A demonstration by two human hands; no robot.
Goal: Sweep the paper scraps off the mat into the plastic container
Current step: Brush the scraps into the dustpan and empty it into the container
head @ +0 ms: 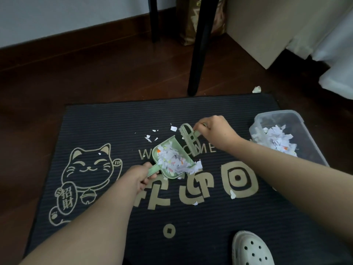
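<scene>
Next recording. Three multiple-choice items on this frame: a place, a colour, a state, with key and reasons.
1. Where is the plastic container? A. at the mat's right side B. on the cat drawing C. against the wall
2. What colour is the dustpan? A. red B. pale green C. blue
3. What state is the dustpan in? A. empty B. upside down C. heaped with paper scraps
1 A: it sits beyond the right hand, at the mat's edge. 2 B: its rim shows pale green, like the brush. 3 C: scraps fill it; the left hand grips its handle.
</scene>
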